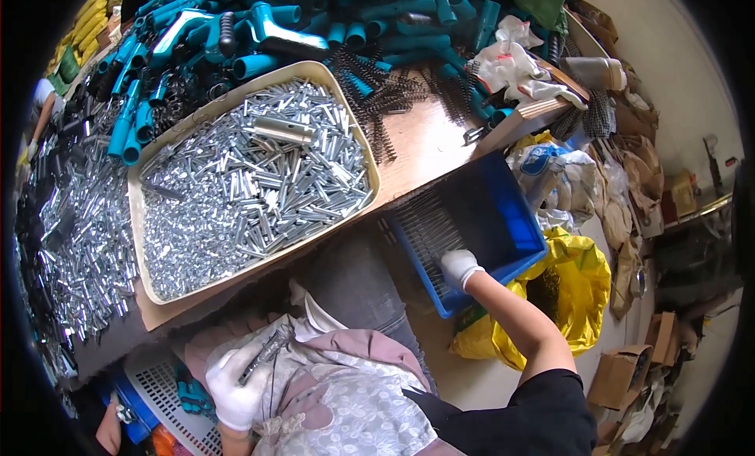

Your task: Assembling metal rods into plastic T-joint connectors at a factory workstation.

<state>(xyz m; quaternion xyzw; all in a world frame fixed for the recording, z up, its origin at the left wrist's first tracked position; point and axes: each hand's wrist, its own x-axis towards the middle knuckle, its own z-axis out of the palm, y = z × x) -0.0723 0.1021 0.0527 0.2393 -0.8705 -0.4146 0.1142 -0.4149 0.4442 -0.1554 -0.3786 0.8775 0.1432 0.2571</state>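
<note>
My left hand (236,385), in a white glove, is closed around a dark metal coil spring (273,346) above my lap. Thin dark strands hang beside it, and its lower end is hidden by the fingers. My right hand (458,269), gloved too, reaches into a blue bin (446,305) at the near left corner. Its fingers look curled together at the edge of a row of thin metal springs (429,228); whatever they pinch is hidden. A patterned grey and mauve apron (362,385) covers my lap.
A cream tray (138,220) heaped with small metal pins and tubes sits on the bench. Behind it lie teal tubes (401,43) and dark springs (377,102). A yellow bag (586,299) stands right of the bin. At lower left is a grey perforated basket (169,389).
</note>
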